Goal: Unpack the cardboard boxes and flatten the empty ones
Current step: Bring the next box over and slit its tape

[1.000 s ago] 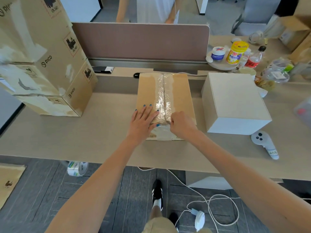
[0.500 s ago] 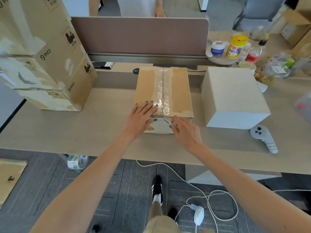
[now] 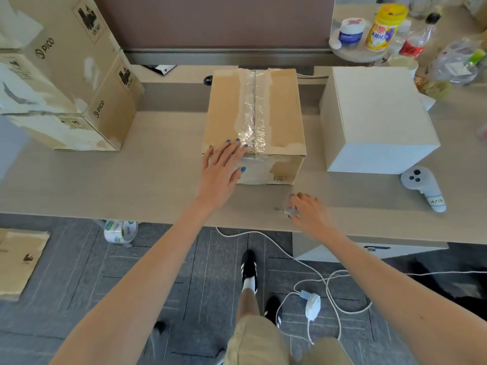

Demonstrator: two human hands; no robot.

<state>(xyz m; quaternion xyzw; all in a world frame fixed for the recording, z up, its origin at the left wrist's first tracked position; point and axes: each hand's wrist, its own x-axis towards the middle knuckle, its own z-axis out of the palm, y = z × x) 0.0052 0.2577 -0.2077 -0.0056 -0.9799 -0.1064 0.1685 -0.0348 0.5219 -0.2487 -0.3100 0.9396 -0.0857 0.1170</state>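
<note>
A brown cardboard box (image 3: 226,106) stands closed in the middle of the table (image 3: 131,185), with crinkled clear tape along its top seam. My left hand (image 3: 221,172) lies flat on the box's near left corner, fingers spread. My right hand (image 3: 308,212) rests on the table near the front edge, to the right of and in front of the box, and is apart from it. Its fingers pinch a small thin tool (image 3: 283,210), which is too blurred to name.
A white box (image 3: 374,114) stands right of the brown one, with a white controller (image 3: 421,185) beside it. Stacked PICO cartons (image 3: 66,75) fill the left. Jars and bottles (image 3: 382,25) crowd the back right. On the floor are a tape roll (image 3: 120,230), flat cardboard (image 3: 18,259) and a cable (image 3: 311,299).
My right hand has drawn back from the near end of the tape seam to the table's front edge, still pinching the small tool. My left hand stays on the box.
</note>
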